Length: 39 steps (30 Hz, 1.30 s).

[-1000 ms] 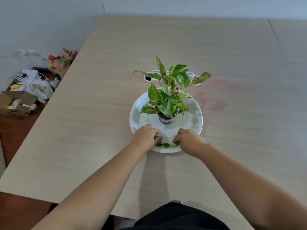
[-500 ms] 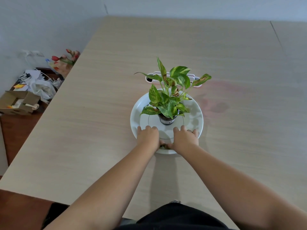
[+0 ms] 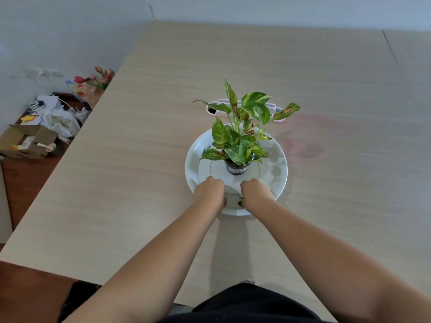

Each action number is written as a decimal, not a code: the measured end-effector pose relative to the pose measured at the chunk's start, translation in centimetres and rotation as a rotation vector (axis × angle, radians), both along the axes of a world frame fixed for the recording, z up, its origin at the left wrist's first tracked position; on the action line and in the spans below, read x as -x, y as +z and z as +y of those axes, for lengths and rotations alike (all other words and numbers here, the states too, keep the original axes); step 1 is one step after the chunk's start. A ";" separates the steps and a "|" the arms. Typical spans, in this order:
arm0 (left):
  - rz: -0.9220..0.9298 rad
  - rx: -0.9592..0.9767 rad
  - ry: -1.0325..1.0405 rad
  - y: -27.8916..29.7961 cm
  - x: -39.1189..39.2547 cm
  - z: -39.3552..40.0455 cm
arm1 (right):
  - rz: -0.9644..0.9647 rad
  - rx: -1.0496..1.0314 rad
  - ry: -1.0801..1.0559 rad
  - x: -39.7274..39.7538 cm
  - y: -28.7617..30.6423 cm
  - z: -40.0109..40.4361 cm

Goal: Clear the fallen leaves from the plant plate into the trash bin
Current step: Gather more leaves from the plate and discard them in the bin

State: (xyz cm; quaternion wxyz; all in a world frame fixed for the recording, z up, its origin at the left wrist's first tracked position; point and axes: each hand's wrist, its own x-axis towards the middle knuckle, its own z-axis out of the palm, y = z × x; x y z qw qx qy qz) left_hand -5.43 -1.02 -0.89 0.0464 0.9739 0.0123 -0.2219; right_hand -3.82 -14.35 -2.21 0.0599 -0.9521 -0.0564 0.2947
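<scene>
Nothing readable here; the pot (image 3: 238,168) wears a small label, but its print is too blurred

A plate (image 3: 193,164) lies on the table (image 3: 130,183), with a potted plant (image 3: 238,141) standing at its middle. Both hands rest on the plate's near rim, left hand (image 3: 210,191) beside right hand (image 3: 255,192), a leaf (image 3: 239,202) just between them. Behind the plate lies a flat tray (image 3: 211,108). Off the table's left edge sit a cardboard box (image 3: 25,141) and flowers (image 3: 98,78).

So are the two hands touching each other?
Apart. In the head view the left hand and right hand rest on the white plate, and a strip of bare plate shows between them.
</scene>
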 end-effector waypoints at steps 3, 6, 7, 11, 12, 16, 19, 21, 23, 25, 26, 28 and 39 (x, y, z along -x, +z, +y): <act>-0.004 -0.041 -0.038 0.2 0.0 0.1 | 0.002 0.042 0.069 -0.2 0.1 -0.2; 0.020 -0.069 -0.085 0.3 -0.2 0.3 | -0.004 0.084 0.147 -0.2 0.2 -0.3; 0.033 -0.078 -0.105 0.4 -0.3 0.4 | -0.008 0.096 0.158 -0.2 0.2 -0.4; 0.089 -0.095 -0.178 0.6 -1.3 0.8 | 0.032 0.065 0.138 -0.1 0.7 -0.4; 0.101 -0.099 -0.194 0.7 -1.5 1.0 | 0.045 0.055 0.144 -0.1 1.0 -0.4; 0.134 -0.041 -0.201 0.6 -2.4 2.0 | 0.077 -0.040 0.120 -0.4 1.3 -1.0; 0.178 0.065 -0.166 0.5 -3.0 2.8 | 0.081 -0.172 0.023 -0.6 1.1 -1.8; 0.224 0.145 -0.123 0.6 -3.3 3.3 | 0.082 -0.227 -0.011 -0.4 1.0 -2.0; 0.254 0.220 -0.077 0.6 -3.4 3.8 | 0.073 -0.287 -0.065 -0.2 1.0 -2.1; 0.257 0.288 -0.048 0.6 -3.5 4.4 | 0.076 -0.396 -0.175 -0.2 0.7 -2.4; 0.251 0.319 -0.033 0.6 -3.6 4.6 | 0.077 -0.460 -0.252 -0.3 0.8 -2.5; 0.232 0.380 0.011 0.9 -3.6 5.0 | 0.070 -0.565 -0.399 -0.5 1.0 -2.9; 0.094 0.748 0.457 2.9 -1.3 7.1 | 0.237 -1.109 -0.892 -0.2 1.9 -4.1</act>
